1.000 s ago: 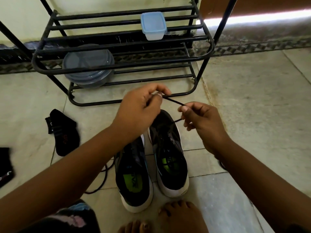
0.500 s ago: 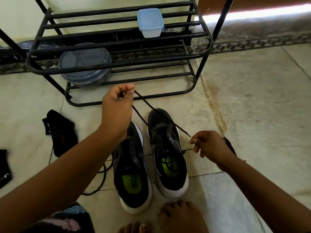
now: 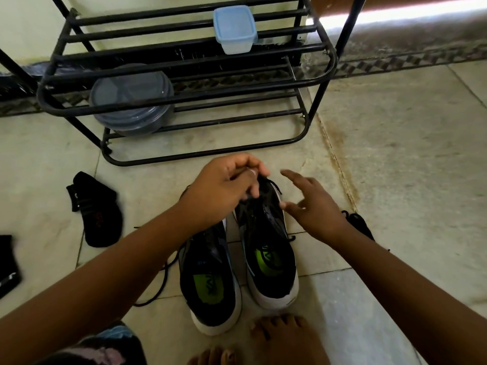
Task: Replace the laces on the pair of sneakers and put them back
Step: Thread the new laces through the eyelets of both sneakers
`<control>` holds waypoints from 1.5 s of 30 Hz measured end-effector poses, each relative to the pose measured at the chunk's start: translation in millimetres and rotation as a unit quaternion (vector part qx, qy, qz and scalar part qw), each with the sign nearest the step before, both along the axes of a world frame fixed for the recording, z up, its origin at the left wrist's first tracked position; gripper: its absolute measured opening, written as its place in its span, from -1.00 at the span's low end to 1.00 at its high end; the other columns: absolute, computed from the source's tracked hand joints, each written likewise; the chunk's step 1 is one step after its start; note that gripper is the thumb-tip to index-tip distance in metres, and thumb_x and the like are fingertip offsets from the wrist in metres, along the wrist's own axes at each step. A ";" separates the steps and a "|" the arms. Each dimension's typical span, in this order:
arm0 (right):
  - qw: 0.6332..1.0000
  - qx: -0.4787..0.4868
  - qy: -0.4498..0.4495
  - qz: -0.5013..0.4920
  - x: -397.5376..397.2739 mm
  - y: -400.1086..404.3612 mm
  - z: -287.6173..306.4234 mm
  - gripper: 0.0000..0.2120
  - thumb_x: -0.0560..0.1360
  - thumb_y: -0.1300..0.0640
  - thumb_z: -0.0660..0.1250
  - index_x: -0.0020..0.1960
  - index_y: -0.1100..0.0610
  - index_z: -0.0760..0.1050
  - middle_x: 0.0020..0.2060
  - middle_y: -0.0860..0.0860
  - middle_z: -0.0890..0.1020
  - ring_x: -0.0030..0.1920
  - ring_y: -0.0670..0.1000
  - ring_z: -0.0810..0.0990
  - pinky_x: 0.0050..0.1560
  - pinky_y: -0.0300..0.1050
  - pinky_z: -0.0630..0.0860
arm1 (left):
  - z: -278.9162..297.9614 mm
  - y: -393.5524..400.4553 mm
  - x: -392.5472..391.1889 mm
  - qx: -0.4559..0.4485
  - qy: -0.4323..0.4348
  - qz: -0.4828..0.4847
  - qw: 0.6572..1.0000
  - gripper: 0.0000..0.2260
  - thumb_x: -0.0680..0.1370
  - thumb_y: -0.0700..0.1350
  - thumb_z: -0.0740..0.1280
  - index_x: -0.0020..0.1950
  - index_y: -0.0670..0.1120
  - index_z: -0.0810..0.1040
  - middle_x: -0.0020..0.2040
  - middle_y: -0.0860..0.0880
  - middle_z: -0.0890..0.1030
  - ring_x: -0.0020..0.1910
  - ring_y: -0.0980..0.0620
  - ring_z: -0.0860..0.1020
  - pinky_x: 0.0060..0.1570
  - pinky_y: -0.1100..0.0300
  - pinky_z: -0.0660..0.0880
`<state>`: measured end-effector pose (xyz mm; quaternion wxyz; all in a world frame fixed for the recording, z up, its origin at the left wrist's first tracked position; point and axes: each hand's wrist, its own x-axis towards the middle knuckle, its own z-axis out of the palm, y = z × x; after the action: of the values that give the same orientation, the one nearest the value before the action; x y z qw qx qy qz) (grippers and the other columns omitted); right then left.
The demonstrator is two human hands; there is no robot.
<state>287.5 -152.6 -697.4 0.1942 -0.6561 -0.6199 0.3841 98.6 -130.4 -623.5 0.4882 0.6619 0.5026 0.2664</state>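
Two black sneakers with white soles and green insoles stand side by side on the floor, heels toward me: the left sneaker (image 3: 209, 280) and the right sneaker (image 3: 267, 248). My left hand (image 3: 224, 191) hovers over the toe of the right sneaker and pinches its black lace (image 3: 266, 180) between thumb and fingers. My right hand (image 3: 313, 204) is beside that sneaker's right edge with fingers spread and holds nothing. A loose black lace (image 3: 160, 283) lies on the floor left of the left sneaker.
A black metal shoe rack (image 3: 184, 98) stands just beyond the sneakers, holding a grey round container (image 3: 131, 101) and a blue-lidded box (image 3: 234, 29). Black socks (image 3: 97, 212) lie on the floor to the left. My bare foot (image 3: 284, 338) is near the heels.
My left hand has come down from a raised pull to the right sneaker's toe. My right hand let go of the lace end and moved up toward the shoe, fingers spread.
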 end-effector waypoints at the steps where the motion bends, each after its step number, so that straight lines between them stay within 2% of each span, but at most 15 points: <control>1: 0.999 0.016 0.036 0.034 -5.1 2.8 2.2 -0.39 0.51 0.09 0.36 0.43 -0.24 0.17 0.35 -0.05 0.29 0.04 -0.06 0.51 -0.04 -0.37 0.42 | 3.2 -2.3 1.3 -0.011 -0.025 -0.027 0.999 -0.80 0.63 -0.24 0.15 -0.01 -0.13 0.57 -0.45 0.07 0.49 -0.45 0.16 0.43 -0.35 0.34 0.39; 3: 0.990 0.056 0.089 0.090 -13.7 5.7 4.6 -0.43 0.51 0.17 0.36 0.35 -0.27 0.21 0.35 -0.09 0.33 -0.02 -0.19 0.52 -0.07 -0.45 0.43 | 9.6 -6.6 2.6 -0.009 -0.039 -0.066 0.997 -0.80 0.62 -0.23 0.16 -0.04 -0.17 0.58 -0.51 0.12 0.43 -0.50 0.20 0.36 -0.40 0.38 0.33; 5: 0.984 0.065 0.135 0.097 -17.6 6.7 4.9 -0.65 0.53 0.24 0.29 0.18 -0.14 0.42 0.05 -0.10 0.56 -0.16 -0.20 0.55 -0.12 -0.40 0.46 | 12.8 -7.0 1.4 0.002 -0.042 -0.053 0.998 -0.80 0.62 -0.23 0.16 -0.06 -0.19 0.57 -0.52 0.18 0.45 -0.51 0.23 0.40 -0.40 0.44 0.32; 7: 0.980 0.021 0.186 0.064 -17.3 4.3 4.9 -0.80 0.57 0.28 0.22 -0.04 0.03 0.54 -0.25 -0.06 0.60 -0.30 -0.12 0.57 -0.18 -0.26 0.52 | 11.9 -2.2 -3.5 -0.012 -0.071 0.037 0.997 -0.79 0.63 -0.19 0.16 -0.07 -0.14 0.57 -0.51 0.16 0.45 -0.50 0.22 0.38 -0.42 0.40 0.32; 9: 0.978 -0.009 0.205 0.018 -11.9 0.1 2.2 -0.78 0.58 0.30 0.17 -0.13 0.14 0.55 -0.35 -0.01 0.58 -0.39 -0.09 0.53 -0.27 -0.25 0.50 | 7.7 5.7 -11.4 -0.043 -0.109 0.151 0.982 -0.79 0.63 -0.14 0.15 -0.07 -0.07 0.57 -0.45 0.12 0.46 -0.47 0.20 0.37 -0.44 0.34 0.33; 14: 0.978 -0.024 0.196 -0.062 7.0 -6.8 -4.0 -0.76 0.60 0.30 0.12 -0.12 0.17 0.53 -0.38 0.02 0.57 -0.49 -0.03 0.42 -0.44 -0.26 0.38 | -3.3 14.3 -24.2 -0.059 -0.120 0.268 0.954 -0.85 0.63 -0.14 0.17 0.01 -0.05 0.54 -0.24 0.05 0.52 -0.37 0.19 0.41 -0.38 0.33 0.36; 19: 0.985 -0.043 0.144 -0.085 17.0 -11.4 -15.6 -0.84 0.61 0.25 0.15 -0.07 0.07 0.45 -0.39 0.03 0.62 -0.57 -0.15 0.32 -0.44 -0.21 0.29 | -7.4 15.4 -27.2 -0.113 -0.146 0.315 0.931 -0.87 0.63 -0.17 0.18 0.06 -0.05 0.52 -0.15 0.03 0.58 -0.32 0.16 0.43 -0.38 0.33 0.39; 25: 0.997 -0.071 0.027 -0.028 21.8 -16.0 -14.4 -0.79 0.57 0.09 0.27 -0.20 0.09 0.58 -0.41 -0.04 0.64 -0.50 -0.13 0.45 -0.48 -0.41 0.35 | -13.5 18.0 -31.5 -0.084 -0.133 0.334 0.929 -0.85 0.61 -0.24 0.19 0.00 -0.03 0.49 -0.12 0.04 0.62 -0.33 0.20 0.45 -0.39 0.36 0.41; 28: 0.990 -0.141 0.013 -0.019 21.8 -16.7 -9.4 -0.73 0.53 -0.01 0.31 -0.24 0.10 0.63 -0.44 -0.08 0.55 -0.47 -0.18 0.44 -0.47 -0.37 0.31 | -18.1 21.9 -31.3 -0.069 -0.117 0.322 0.937 -0.85 0.62 -0.26 0.18 0.02 -0.05 0.50 -0.09 0.01 0.65 -0.39 0.20 0.41 -0.40 0.34 0.36; 32: 0.916 -0.249 0.297 -0.106 14.4 -6.1 5.4 -0.69 0.55 0.00 0.24 -0.18 0.20 0.60 -0.49 -0.02 0.37 -0.52 -0.11 0.22 -0.51 -0.26 0.16 | -25.5 22.2 -29.4 -0.023 0.079 0.202 0.976 -0.76 0.61 -0.17 0.22 0.28 -0.06 0.45 -0.06 0.01 0.64 -0.33 0.19 0.54 -0.35 0.34 0.44; 35: 0.863 -0.235 0.422 -0.151 2.8 6.5 14.8 -0.75 0.58 0.11 0.20 -0.10 0.24 0.56 -0.45 0.01 0.44 -0.49 -0.09 0.32 -0.51 -0.25 0.32 | -25.4 17.0 -25.7 0.005 0.133 0.171 0.976 -0.69 0.60 -0.14 0.25 0.35 -0.05 0.44 0.08 -0.02 0.64 -0.15 0.04 0.63 -0.16 0.26 0.54; 37: 0.832 -0.221 0.480 -0.171 -4.2 12.3 20.6 -0.78 0.59 0.16 0.18 -0.09 0.24 0.54 -0.41 0.02 0.47 -0.48 -0.09 0.38 -0.49 -0.25 0.43 | -20.8 15.0 -22.6 0.063 0.163 0.148 0.974 -0.71 0.58 -0.13 0.29 0.30 -0.06 0.50 0.19 0.03 0.59 -0.03 0.18 0.60 0.06 0.30 0.47; 40: 0.805 -0.207 0.525 -0.184 -9.8 15.7 26.1 -0.80 0.59 0.17 0.18 -0.09 0.24 0.53 -0.41 0.02 0.49 -0.48 -0.10 0.41 -0.47 -0.26 0.47 | -18.4 11.2 -16.1 0.011 0.106 0.047 0.993 -0.82 0.56 -0.12 0.33 0.13 -0.07 0.62 -0.02 0.08 0.66 -0.25 0.36 0.55 -0.05 0.43 0.49; 41: 0.804 -0.202 0.529 -0.184 -10.5 16.0 26.8 -0.80 0.59 0.17 0.18 -0.09 0.24 0.53 -0.42 0.01 0.49 -0.49 -0.10 0.41 -0.47 -0.26 0.48 | -18.2 7.9 -12.7 -0.036 0.071 0.013 0.997 -0.85 0.54 -0.13 0.35 0.08 -0.10 0.63 -0.10 0.05 0.67 -0.26 0.33 0.58 -0.14 0.46 0.49; 45: 0.810 -0.193 0.526 -0.176 -13.1 14.8 26.9 -0.79 0.59 0.17 0.18 -0.09 0.24 0.53 -0.42 0.01 0.49 -0.48 -0.10 0.41 -0.46 -0.26 0.48 | -24.7 1.6 -3.6 -0.083 0.047 -0.034 0.995 -0.89 0.49 -0.15 0.41 0.00 -0.09 0.67 -0.12 0.00 0.70 -0.12 0.16 0.64 -0.04 0.40 0.52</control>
<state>274.4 -137.8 -670.4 0.4240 -0.4758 -0.2106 0.7413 95.0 -128.9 -648.2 0.5266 0.6472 0.5225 0.1758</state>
